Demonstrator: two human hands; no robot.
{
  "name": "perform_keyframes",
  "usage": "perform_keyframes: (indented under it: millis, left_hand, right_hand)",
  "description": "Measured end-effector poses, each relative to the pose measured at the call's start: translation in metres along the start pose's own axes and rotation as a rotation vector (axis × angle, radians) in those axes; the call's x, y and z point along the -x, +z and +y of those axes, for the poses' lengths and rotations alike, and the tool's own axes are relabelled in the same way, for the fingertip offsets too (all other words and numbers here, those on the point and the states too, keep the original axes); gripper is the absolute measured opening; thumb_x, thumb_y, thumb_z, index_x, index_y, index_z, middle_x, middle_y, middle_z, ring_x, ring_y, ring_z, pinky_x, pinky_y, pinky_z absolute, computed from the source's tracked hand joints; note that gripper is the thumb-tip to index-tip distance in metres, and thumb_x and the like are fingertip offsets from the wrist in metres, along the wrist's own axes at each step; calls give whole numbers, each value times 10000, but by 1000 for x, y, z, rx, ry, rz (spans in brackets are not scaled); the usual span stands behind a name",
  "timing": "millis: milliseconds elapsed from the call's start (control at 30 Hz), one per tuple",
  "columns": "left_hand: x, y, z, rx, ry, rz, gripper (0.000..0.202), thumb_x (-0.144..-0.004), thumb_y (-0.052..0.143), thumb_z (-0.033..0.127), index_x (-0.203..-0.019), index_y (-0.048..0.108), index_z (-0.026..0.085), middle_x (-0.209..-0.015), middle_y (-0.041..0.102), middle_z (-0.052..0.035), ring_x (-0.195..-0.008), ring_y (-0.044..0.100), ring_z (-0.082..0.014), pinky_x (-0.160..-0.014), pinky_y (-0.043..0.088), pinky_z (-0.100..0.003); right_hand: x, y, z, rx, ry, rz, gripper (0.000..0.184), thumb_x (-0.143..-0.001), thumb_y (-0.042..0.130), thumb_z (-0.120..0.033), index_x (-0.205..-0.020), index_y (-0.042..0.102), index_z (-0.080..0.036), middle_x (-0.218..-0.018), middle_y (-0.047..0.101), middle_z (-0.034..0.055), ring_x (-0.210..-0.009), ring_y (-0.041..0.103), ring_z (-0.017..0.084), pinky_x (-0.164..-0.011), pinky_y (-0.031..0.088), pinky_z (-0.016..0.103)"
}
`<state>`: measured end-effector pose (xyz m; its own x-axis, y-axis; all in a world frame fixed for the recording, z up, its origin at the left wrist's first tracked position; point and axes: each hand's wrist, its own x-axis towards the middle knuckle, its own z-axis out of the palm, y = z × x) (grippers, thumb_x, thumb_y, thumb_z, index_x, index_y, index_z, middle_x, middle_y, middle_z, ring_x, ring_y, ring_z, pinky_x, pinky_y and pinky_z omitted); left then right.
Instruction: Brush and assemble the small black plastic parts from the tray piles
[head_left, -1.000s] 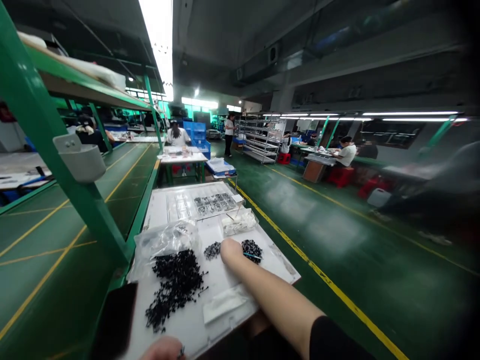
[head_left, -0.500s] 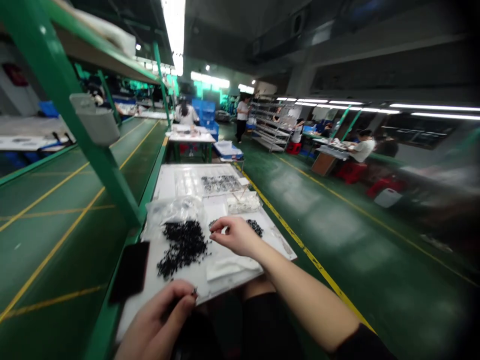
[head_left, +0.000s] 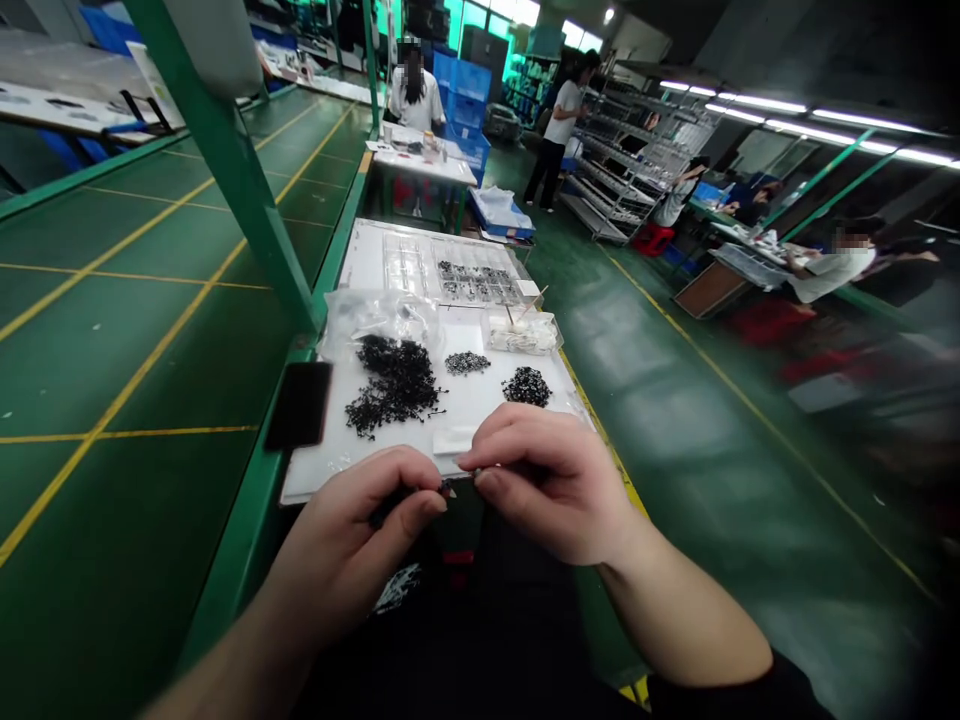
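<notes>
My left hand point(head_left: 367, 525) pinches a small black part point(head_left: 445, 489) between thumb and forefinger, just off the near edge of the white work board point(head_left: 315, 472). Close beside it, my right hand point(head_left: 551, 480) has thumb and forefinger pressed together on a tiny piece too small to name. The fingertips of both hands almost meet. Beyond them lie a large heap of small black parts point(head_left: 394, 385), a little heap of small grey parts point(head_left: 467, 362) and a round pile of black-and-silver parts point(head_left: 526, 386).
A clear plastic bag point(head_left: 382, 318) lies behind the black heap. Divided clear trays point(head_left: 480, 282) and a box of white sticks point(head_left: 523, 332) stand farther back. Left are a dark flat phone-like slab point(head_left: 298, 405) and a green post point(head_left: 255, 210). Several people are in the background.
My right hand has come back from near the small heaps to my left hand, its fingers still pinched. The camera view has tilted downward.
</notes>
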<state>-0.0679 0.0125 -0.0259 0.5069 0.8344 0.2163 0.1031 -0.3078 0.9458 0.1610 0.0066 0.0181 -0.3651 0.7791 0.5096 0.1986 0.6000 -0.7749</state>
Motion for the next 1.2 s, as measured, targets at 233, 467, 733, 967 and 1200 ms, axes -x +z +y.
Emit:
perform_keyframes:
  millis: [233, 467, 733, 967, 1200]
  left_hand:
    - [-1, 1, -1, 21, 9, -6, 122, -1080, 591, 287, -982, 657, 255, -910, 671, 23, -842, 632, -148, -754, 498, -260]
    - [-3, 1, -2, 3, 29, -33, 150, -1084, 578, 285, -946, 626, 253, -901, 662, 20, -834, 629, -154, -728, 494, -271]
    - [-3, 1, -1, -362, 258, 15, 167, -1057, 556, 81, -1079, 615, 235, -1022, 671, -15, -936, 638, -152, -832, 493, -258]
    - [-3, 5, -10, -569, 352, 0, 100, -1057, 574, 106, -1054, 628, 191, -1014, 678, -43, -877, 643, -176, -770, 469, -307]
    - [-5, 3, -15, -506, 238, 19, 108, -1064, 593, 194, -958, 604, 208, -925, 654, -19, -827, 627, -167, -735, 453, -293]
  right_hand:
    - [6, 4, -3, 148, -34, -28, 262, -925, 718, -80, -1166, 769, -167, -995, 720, 61, -817, 683, 126, -722, 580, 239]
    - [9, 6, -1, 177, -23, -101, 372, -931, 704, -73, -1281, 747, -192, -1060, 720, 85, -896, 700, 161, -738, 576, 270]
    - [6, 1, -3, 172, 170, -153, 206, -1000, 697, -166, -1165, 799, -235, -992, 744, 32, -842, 690, 124, -735, 536, 243]
    - [6, 6, -2, 264, 378, -107, 44, -879, 788, -167, -875, 782, -211, -757, 700, -33, -647, 579, 91, -589, 440, 215]
    - [16, 20, 12, 166, 452, 43, 40, -826, 746, -183, -796, 720, -185, -686, 655, -36, -586, 549, 87, -527, 399, 202]
